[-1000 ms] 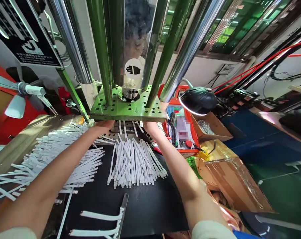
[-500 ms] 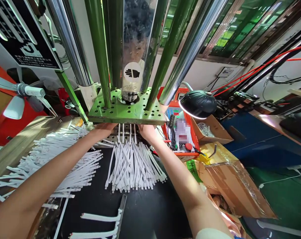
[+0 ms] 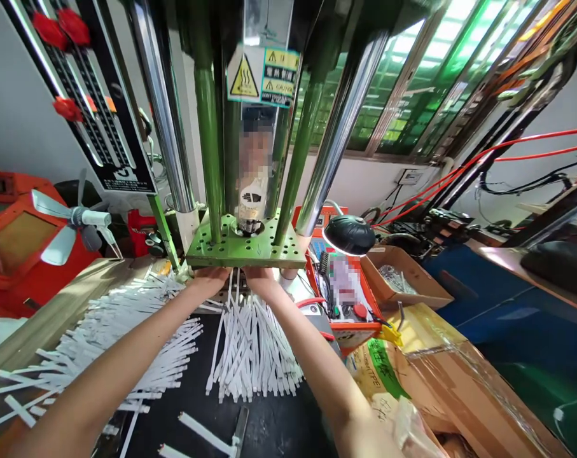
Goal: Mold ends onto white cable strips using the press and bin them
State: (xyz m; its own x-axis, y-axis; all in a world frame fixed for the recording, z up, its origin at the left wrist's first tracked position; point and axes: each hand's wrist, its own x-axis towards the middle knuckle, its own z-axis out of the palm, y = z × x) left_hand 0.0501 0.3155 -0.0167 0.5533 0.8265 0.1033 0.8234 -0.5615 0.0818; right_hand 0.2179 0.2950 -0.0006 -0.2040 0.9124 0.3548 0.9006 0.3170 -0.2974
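Observation:
My left hand (image 3: pixel 212 276) and my right hand (image 3: pixel 259 278) both reach under the green drilled plate (image 3: pixel 247 257) of a press. The plate hides the fingers of each, so what they hold, if anything, does not show. Between them, a few white flat cables (image 3: pixel 235 283) run out from beneath the plate toward me. These join a fanned bunch of white cables (image 3: pixel 250 356) on the black work surface (image 3: pixel 269 426). Closer to me lies a metal bar (image 3: pixel 240 429) with white cable pieces attached.
A large heap of white cables (image 3: pixel 121 331) covers the left side. Green columns (image 3: pixel 209 146) and chrome rods (image 3: pixel 338 114) rise around the plate. Right of it stand a black lamp (image 3: pixel 349 235), an orange control box (image 3: pixel 352 327) and cardboard boxes (image 3: pixel 469 375). A fan (image 3: pixel 76 222) stands left.
The camera view has tilted upward, showing more of the press. My hands are closer together under the plate, the right one having moved inward to the left.

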